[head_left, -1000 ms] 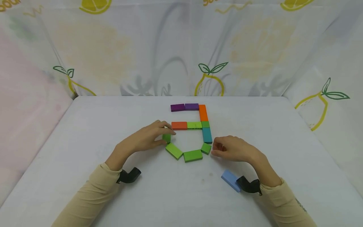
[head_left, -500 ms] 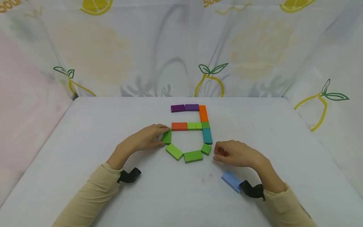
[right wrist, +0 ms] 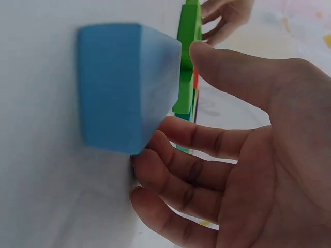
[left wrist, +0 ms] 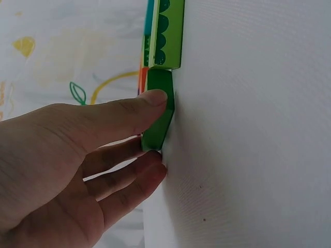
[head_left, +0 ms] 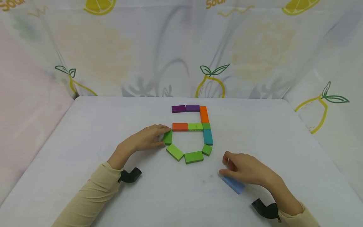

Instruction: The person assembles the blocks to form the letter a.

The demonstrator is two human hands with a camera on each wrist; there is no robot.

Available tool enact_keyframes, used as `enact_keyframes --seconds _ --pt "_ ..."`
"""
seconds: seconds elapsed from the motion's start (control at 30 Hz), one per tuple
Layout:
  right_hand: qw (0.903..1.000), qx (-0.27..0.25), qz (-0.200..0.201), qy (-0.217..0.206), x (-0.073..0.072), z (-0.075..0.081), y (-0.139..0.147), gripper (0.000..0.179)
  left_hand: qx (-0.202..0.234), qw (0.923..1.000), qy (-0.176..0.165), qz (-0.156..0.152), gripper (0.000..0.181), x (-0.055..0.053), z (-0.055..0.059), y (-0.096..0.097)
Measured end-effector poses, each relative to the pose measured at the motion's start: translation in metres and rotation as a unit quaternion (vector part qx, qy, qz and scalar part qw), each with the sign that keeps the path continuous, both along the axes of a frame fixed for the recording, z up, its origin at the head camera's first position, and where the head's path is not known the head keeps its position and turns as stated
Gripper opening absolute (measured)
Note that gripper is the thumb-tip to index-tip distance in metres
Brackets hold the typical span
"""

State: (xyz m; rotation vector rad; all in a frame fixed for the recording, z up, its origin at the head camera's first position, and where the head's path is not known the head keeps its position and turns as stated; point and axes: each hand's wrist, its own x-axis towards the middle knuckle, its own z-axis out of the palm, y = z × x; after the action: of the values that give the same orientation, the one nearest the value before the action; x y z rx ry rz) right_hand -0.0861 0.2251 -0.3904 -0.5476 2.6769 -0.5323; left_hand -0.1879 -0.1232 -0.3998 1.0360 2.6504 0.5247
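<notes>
My left hand [head_left: 146,137] is at the left side of an outline of flat coloured blocks. Its thumb and fingertips hold a green block [head_left: 168,138]; in the left wrist view the thumb lies against the side of that green block [left wrist: 159,121]. Over the far end of a light blue block [head_left: 233,184] hovers my right hand [head_left: 246,168], its fingers loosely bent. In the right wrist view the light blue block [right wrist: 114,88] sits in front of the thumb and fingers, not gripped. Fingertips are close to its lower edge; whether they touch it I cannot tell.
The outline includes purple blocks [head_left: 185,108], an orange block [head_left: 204,114], a red-orange block [head_left: 180,127], a teal block [head_left: 208,137] and several green ones [head_left: 194,157]. They lie on a white table [head_left: 113,113]. Printed cloth [head_left: 158,47] hangs behind.
My right hand has moved from beside the outline toward me and right, to above the light blue block. My left fingers have drawn in onto the green block, which lies nearly unmoved.
</notes>
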Motion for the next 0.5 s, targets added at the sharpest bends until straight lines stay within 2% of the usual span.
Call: enact_keyframes --seconds 0.2,0.5 --pt "0.9997 -0.004 0.003 0.022 0.017 0.000 0.005 0.041 0.000 1.0000 0.000 0.002 0.058 0.000 0.001 0.000" --pt "0.9999 0.000 0.005 0.008 0.029 0.001 0.004 0.043 0.003 0.9999 -0.016 0.006 0.062 0.000 0.000 -0.002"
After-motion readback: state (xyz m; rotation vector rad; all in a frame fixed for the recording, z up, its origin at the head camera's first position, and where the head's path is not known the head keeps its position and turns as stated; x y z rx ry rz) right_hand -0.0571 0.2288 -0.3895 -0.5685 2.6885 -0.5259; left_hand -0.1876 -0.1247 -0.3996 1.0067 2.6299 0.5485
